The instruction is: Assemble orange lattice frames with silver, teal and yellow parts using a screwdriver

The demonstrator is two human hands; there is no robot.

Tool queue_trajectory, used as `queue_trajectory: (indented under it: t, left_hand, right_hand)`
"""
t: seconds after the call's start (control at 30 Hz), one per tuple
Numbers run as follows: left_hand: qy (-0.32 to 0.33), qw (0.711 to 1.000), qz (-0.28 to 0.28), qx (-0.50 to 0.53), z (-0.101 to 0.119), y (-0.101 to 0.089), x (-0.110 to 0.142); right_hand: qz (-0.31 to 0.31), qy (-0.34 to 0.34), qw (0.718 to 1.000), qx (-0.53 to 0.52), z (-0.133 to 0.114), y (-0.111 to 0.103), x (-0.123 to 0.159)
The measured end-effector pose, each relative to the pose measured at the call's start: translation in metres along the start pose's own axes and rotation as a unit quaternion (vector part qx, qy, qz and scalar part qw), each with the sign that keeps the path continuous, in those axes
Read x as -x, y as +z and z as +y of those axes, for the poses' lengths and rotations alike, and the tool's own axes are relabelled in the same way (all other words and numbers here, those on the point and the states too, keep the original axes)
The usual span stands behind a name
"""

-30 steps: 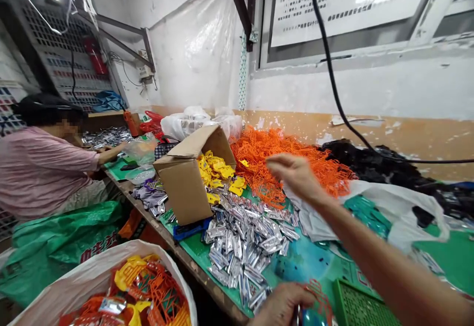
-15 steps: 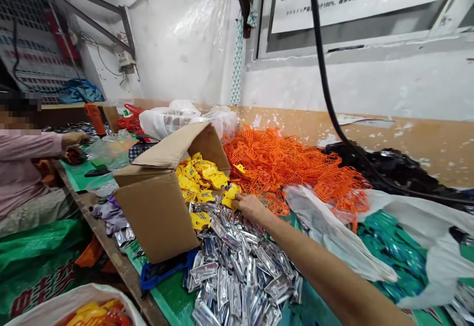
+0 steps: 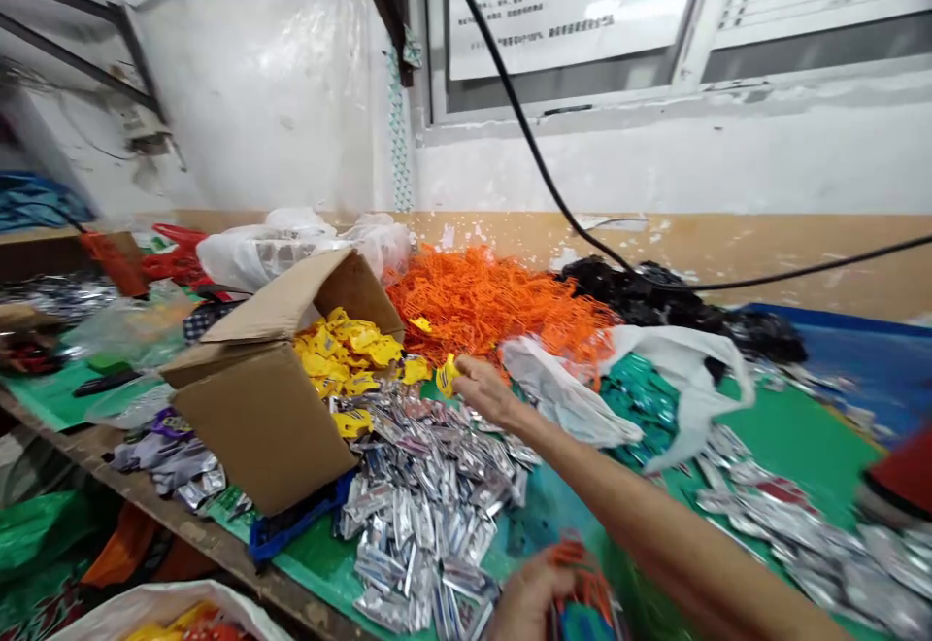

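My right hand (image 3: 484, 390) is stretched out over the table, fingers closed on a small yellow plastic piece (image 3: 447, 375). Just left of it, similar yellow pieces (image 3: 342, 345) spill from a tilted cardboard box (image 3: 266, 427). A heap of shiny silver metal pieces (image 3: 429, 486) spreads below that hand. At the bottom edge, my left hand (image 3: 530, 594) is blurred and closed around an orange and blue object (image 3: 586, 602), whose kind I cannot make out.
Orange plastic pieces (image 3: 495, 296) lie piled against the wall. A white bag (image 3: 568, 393) beside them holds teal pieces (image 3: 641, 393). More silver pieces (image 3: 793, 524) lie at right, near a red and black object (image 3: 903, 476). A black cable (image 3: 524, 126) hangs in front.
The view has swung right. My right hand has drawn the yellow piece away from the box's pile. My left hand, holding the orange and blue object, has come into view.
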State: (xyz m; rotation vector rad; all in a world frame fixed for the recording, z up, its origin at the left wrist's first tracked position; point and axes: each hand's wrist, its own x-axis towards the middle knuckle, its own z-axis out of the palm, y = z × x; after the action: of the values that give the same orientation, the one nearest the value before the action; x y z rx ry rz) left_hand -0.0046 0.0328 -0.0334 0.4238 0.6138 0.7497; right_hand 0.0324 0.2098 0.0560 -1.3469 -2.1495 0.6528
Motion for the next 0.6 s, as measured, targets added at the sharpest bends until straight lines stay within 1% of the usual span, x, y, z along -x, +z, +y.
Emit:
queue_trajectory:
  t: [0.07, 0.1, 0.13, 0.2, 0.27, 0.33, 0.4, 0.5, 0.57, 0.6]
  left_hand:
    - [0.026, 0.996, 0.06, 0.056, -0.002, 0.003, 0.004]
    - [0.032, 0.994, 0.087, 0.061, -0.004, 0.006, 0.006]
    - [0.033, 0.992, 0.103, 0.057, -0.004, 0.008, 0.009]
    - [0.037, 0.992, 0.116, 0.042, -0.006, 0.015, 0.015]
    - [0.037, 0.993, 0.111, 0.016, -0.008, 0.021, 0.021]
    - [0.037, 0.995, 0.093, -0.013, -0.011, 0.028, 0.025]
    - [0.033, 0.996, 0.069, -0.035, -0.016, 0.036, 0.03]
    - [0.025, 0.998, 0.026, -0.058, -0.022, 0.048, 0.038]
    - [0.038, 0.997, -0.003, -0.074, -0.024, 0.054, 0.045]
    - [0.05, 0.995, -0.015, -0.084, -0.025, 0.057, 0.048]
  right_hand:
    - [0.029, 0.034, 0.997, -0.064, 0.004, -0.032, 0.049]
    - [0.039, 0.047, 0.994, -0.094, 0.006, -0.048, 0.077]
    - [0.043, 0.061, 0.99, -0.122, 0.009, -0.062, 0.107]
    - [0.045, 0.092, 0.98, -0.171, 0.013, -0.085, 0.166]
    - [0.028, 0.119, 0.971, -0.207, 0.016, -0.097, 0.217]
    - [-0.004, 0.139, 0.963, -0.231, 0.017, -0.1, 0.254]
    - [-0.039, 0.146, 0.958, -0.244, 0.015, -0.097, 0.277]
    - [-0.07, 0.129, 0.958, -0.246, 0.01, -0.09, 0.29]
    - [-0.068, 0.083, 0.967, -0.229, 0.009, -0.084, 0.29]
    - [-0.051, 0.053, 0.975, -0.212, 0.009, -0.081, 0.29]
